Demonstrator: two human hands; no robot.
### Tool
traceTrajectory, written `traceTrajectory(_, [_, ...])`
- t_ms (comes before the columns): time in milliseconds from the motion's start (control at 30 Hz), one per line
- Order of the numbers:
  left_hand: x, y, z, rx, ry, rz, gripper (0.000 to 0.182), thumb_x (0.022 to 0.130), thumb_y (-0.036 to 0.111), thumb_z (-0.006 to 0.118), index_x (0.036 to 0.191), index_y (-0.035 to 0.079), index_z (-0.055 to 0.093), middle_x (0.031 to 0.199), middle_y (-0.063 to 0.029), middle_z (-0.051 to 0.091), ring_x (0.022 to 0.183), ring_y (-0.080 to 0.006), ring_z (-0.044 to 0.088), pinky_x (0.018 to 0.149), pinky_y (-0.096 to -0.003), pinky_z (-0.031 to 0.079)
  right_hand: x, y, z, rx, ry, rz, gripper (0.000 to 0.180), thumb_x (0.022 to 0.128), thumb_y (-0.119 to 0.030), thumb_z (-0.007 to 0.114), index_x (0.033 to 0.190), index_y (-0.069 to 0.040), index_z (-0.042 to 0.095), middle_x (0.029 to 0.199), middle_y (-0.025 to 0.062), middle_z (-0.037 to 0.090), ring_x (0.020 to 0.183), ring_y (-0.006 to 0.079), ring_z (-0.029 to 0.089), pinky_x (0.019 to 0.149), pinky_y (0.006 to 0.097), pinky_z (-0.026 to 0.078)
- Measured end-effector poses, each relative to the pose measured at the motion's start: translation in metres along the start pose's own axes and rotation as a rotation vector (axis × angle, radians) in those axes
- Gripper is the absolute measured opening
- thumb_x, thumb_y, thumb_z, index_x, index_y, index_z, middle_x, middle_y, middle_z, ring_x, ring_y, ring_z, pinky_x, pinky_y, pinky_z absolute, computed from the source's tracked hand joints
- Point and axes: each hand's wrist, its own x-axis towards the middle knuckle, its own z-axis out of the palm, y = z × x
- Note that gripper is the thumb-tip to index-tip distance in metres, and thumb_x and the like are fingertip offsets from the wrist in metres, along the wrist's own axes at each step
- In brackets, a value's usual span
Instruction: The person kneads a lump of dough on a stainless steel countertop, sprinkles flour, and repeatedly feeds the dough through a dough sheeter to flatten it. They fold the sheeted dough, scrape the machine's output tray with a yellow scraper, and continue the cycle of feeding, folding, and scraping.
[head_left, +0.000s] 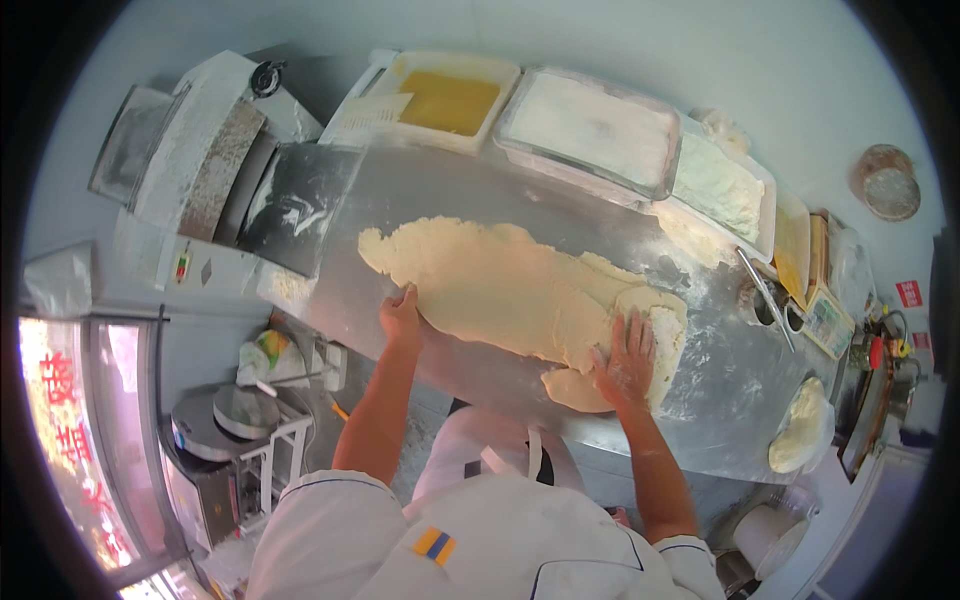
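Note:
A long flattened sheet of dough lies across the stainless-steel worktable, rough along its edges and folded or layered at its right end. My left hand pinches the near edge of the sheet toward its left end, thumb on top. Flat on the right end of the dough rests my right hand, fingers spread, dusted with flour. Beside it, a white floury patch covers part of the dough, and a small flap sticks out toward me.
A dough sheeter stands at the left. Along the back are a tub of yellow liquid, a flour bin and another white tub. At the right lie a metal rod and a separate dough lump.

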Motion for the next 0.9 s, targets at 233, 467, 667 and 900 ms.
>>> traceTrajectory(233, [0.049, 0.018, 0.009, -0.475, -0.145, -0.453, 0.026, 0.090, 0.021, 0.080, 0.102, 0.001, 0.067, 0.089, -0.0070, 0.067, 0.077, -0.0187, 0.064, 0.064, -0.0366, 0.052, 0.001, -0.001, 0.009, -0.050, -0.054, 0.010, 0.085, 0.089, -0.042, 0.068, 0.157, -0.004, 0.035, 0.165, 0.0246, 0.026, 0.150, 0.0494, 0.025, 0.122, 0.0579, 0.021])
traceTrajectory(467, [0.046, 0.009, 0.032, -0.296, -0.232, 0.175, 0.031, 0.090, 0.012, 0.076, 0.111, -0.002, 0.058, 0.094, -0.0066, 0.067, 0.081, -0.0169, 0.064, 0.071, -0.0320, 0.052, 0.009, -0.020, 0.013, -0.041, -0.100, 0.188, 0.084, 0.089, -0.039, 0.067, 0.159, -0.008, 0.031, 0.165, 0.0234, 0.027, 0.152, 0.0463, 0.021, 0.124, 0.0569, 0.017])
traceTrajectory(667, [0.012, 0.030, 0.019, 0.081, -0.328, 0.460, 0.027, 0.089, 0.013, 0.075, 0.108, -0.002, 0.060, 0.089, -0.0085, 0.064, 0.079, -0.0151, 0.061, 0.072, -0.0295, 0.050, 0.007, -0.030, 0.016, 0.022, -0.024, 0.250, 0.082, 0.086, -0.034, 0.066, 0.158, -0.010, 0.034, 0.164, 0.0226, 0.030, 0.151, 0.0469, 0.024, 0.123, 0.0574, 0.019])
traceTrajectory(900, [-0.126, 0.020, 0.097, 0.416, -0.589, 1.160, 0.035, 0.086, 0.010, 0.068, 0.119, 0.003, 0.064, 0.122, -0.0168, 0.069, 0.117, -0.0389, 0.064, 0.094, -0.0458, 0.054, 0.007, -0.024, 0.014, 0.103, -0.023, 0.263, 0.078, 0.085, -0.032, 0.071, 0.153, -0.006, 0.042, 0.163, 0.0237, 0.031, 0.152, 0.0457, 0.023, 0.124, 0.0547, 0.021])
